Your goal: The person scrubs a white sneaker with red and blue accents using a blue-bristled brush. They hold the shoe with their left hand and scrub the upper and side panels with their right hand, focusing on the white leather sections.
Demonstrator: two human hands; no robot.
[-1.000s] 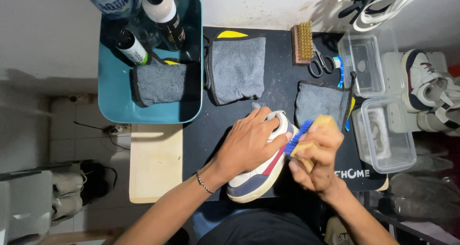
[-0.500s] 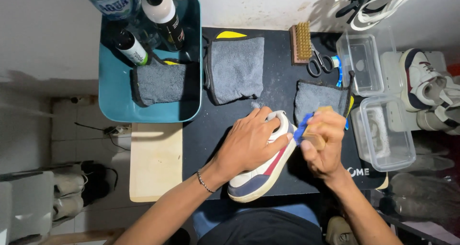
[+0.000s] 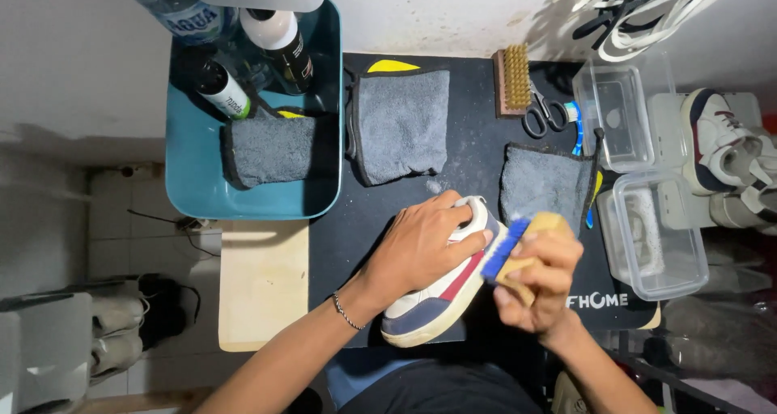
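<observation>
While the left hand (image 3: pixel 425 248) presses down over the top of the sneaker (image 3: pixel 441 288), pinning it on the black mat (image 3: pixel 477 163), the right hand (image 3: pixel 538 280) grips a wooden brush (image 3: pixel 518 248), its blue bristles against the shoe's side panel. Step in hand, by my reading: scrubbing the upper. Sneaker lies on the bench, toe pointing away from the teal tub (image 3: pixel 194 171) (grey cloth and bottles inside). Just beyond the sneaker: a folded grey towel (image 3: pixel 544 179); further off, scissors (image 3: pixel 544 116). A next stroke would call for a firm hold and short passes along the seam.
</observation>
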